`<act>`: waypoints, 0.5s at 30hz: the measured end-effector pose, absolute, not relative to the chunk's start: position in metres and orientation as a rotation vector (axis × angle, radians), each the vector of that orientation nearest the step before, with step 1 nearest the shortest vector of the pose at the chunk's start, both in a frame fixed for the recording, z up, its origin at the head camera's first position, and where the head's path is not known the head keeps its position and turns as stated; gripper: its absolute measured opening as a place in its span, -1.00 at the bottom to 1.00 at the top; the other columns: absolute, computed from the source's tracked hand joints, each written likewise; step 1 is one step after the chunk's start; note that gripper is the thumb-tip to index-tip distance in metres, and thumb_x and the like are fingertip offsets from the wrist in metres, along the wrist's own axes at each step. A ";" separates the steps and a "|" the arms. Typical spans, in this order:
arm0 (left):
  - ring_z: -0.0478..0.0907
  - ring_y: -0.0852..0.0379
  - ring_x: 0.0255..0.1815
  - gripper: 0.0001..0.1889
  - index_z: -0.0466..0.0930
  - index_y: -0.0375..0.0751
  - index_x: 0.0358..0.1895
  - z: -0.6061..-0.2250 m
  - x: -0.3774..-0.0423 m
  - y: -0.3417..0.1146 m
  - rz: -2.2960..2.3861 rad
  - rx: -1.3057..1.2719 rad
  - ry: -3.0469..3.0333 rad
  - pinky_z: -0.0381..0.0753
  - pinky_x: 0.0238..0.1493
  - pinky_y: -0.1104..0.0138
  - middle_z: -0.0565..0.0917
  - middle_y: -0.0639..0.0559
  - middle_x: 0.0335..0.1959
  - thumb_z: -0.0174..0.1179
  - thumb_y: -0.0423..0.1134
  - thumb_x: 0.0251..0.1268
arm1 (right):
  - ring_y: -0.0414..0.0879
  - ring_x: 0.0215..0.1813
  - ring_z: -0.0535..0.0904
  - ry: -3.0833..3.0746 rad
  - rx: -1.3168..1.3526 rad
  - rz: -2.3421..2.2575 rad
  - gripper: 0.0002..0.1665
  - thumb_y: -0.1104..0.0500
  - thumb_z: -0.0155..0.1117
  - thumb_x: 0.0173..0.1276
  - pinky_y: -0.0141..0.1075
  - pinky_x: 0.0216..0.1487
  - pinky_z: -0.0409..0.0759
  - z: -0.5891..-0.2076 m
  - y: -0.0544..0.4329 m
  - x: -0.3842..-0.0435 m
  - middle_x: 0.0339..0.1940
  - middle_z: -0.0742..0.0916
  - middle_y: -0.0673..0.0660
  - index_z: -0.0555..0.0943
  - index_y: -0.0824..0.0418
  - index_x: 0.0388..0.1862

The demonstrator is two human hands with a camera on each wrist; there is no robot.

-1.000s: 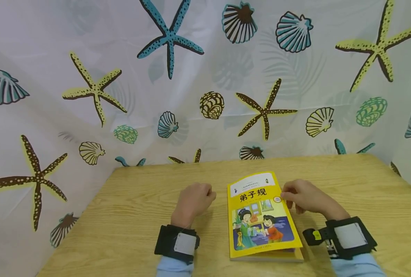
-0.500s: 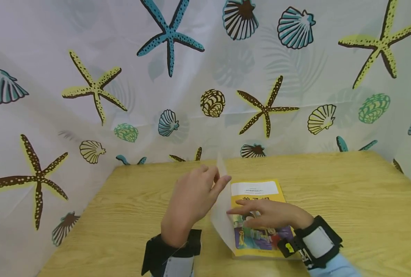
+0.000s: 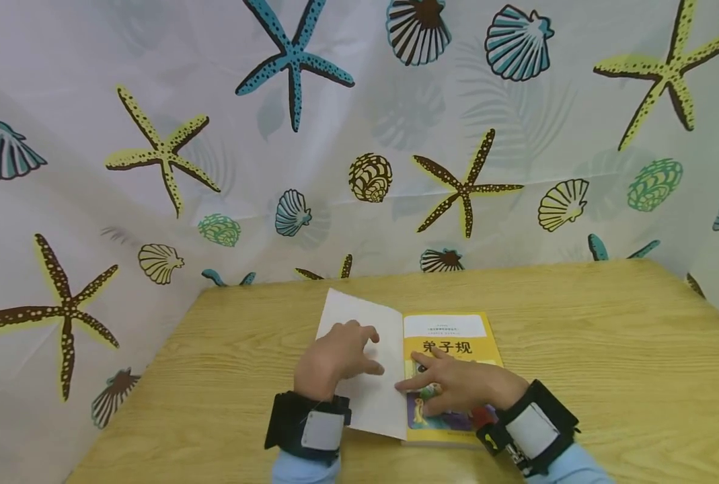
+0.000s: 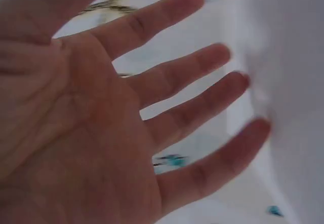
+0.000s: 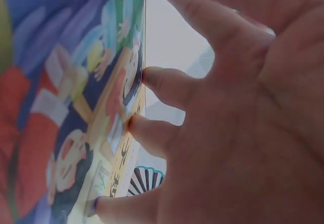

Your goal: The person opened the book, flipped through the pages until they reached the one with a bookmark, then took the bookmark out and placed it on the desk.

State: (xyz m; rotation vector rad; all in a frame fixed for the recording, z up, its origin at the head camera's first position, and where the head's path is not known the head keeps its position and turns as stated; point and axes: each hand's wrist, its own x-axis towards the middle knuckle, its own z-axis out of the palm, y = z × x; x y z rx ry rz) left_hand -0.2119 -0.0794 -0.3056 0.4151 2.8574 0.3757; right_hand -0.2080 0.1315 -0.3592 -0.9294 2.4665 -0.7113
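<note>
Now a picture book (image 3: 416,329) lies open on the table (image 3: 244,336), right hand (image 3: 456,384) spread on its title page (image 3: 483,346), left hand (image 3: 337,356) splayed over the white leaf (image 3: 374,400), palm (image 4: 86,117) seen only from that wrist.

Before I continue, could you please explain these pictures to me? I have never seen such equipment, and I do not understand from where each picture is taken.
There is no machine here: you see a person's bare left hand and right hand, above black wrist straps. The wide picture comes from a camera worn on the head, looking forward and down. Each close picture comes from a camera on one wrist.

On the wooden table lies an open yellow book, its white leaf spread to the left. The left hand is over that leaf, fingers apart; I cannot tell whether it touches. The right hand rests its fingertips on the illustrated page. Neither of the hands grips anything.
</note>
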 end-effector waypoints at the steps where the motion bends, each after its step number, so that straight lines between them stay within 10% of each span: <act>1: 0.48 -0.10 0.06 -0.46 0.61 -0.12 0.21 -0.315 -0.218 -0.081 0.350 0.377 2.839 0.60 0.02 0.01 0.58 -0.12 0.12 0.52 -0.16 0.15 | 0.66 0.49 -0.07 2.465 -0.924 -0.715 -0.49 0.16 0.43 0.31 0.47 0.28 0.21 -0.359 0.132 -0.208 0.54 0.26 0.47 0.68 0.04 0.27; 15: 0.39 -0.15 0.20 -0.10 0.42 0.05 0.45 -0.358 -0.238 -0.085 0.294 0.252 2.775 0.54 0.15 -0.10 0.48 -0.10 0.33 0.64 -0.17 -0.05 | 0.64 0.47 0.01 2.719 -0.586 -0.608 -0.16 0.15 0.46 0.22 0.54 0.23 0.17 -0.366 0.185 -0.230 0.50 0.25 0.57 0.41 0.41 0.43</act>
